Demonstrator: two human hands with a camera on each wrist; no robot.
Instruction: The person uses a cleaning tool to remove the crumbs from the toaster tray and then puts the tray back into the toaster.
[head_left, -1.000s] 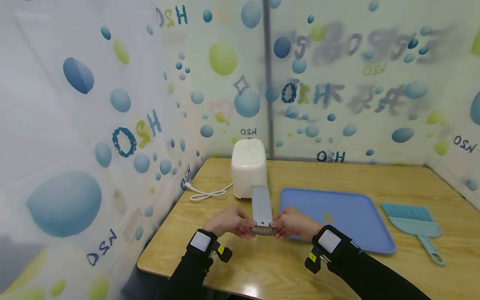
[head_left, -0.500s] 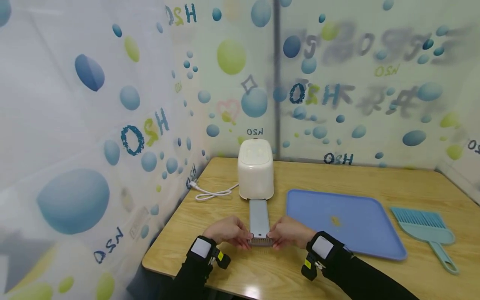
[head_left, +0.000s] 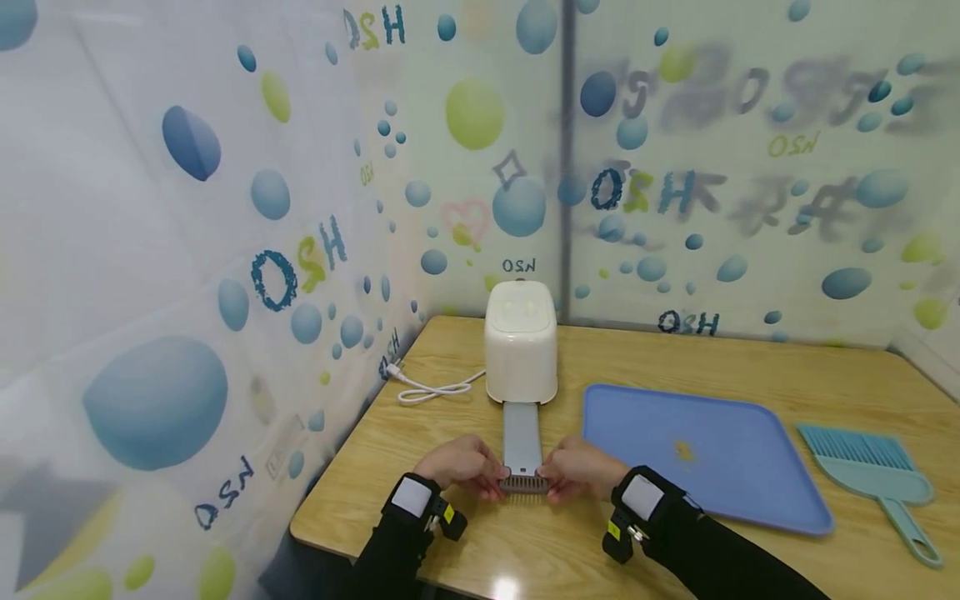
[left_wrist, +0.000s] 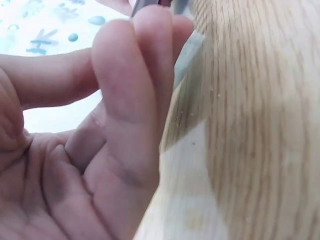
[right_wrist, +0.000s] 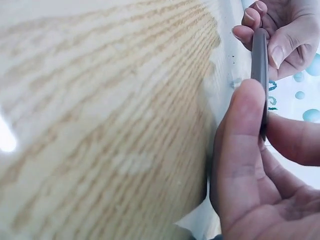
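Observation:
A grey crumb tray (head_left: 522,437) lies in line with the narrow end of a white toaster (head_left: 521,342), its far end right at the toaster's base. My left hand (head_left: 468,468) pinches the left corner of its ribbed near edge between thumb and fingers. On the opposite corner, my right hand (head_left: 581,469) does the same. Seen edge-on in the right wrist view, the crumb tray (right_wrist: 259,57) runs between both hands, a little above the table. In the left wrist view, curled fingers (left_wrist: 125,75) hide most of it.
On the wooden table (head_left: 480,550), a blue tray (head_left: 705,467) with a small patch of crumbs (head_left: 684,451) stands to the right. Beyond it lies a teal brush (head_left: 873,475). A white cord (head_left: 435,389) loops left of the toaster. Patterned sheeting (head_left: 337,167) encloses the back and left.
The crumb tray has come down from in front of the toaster's face and straightened to its base, both hands still gripping it. The head view has turned slightly left.

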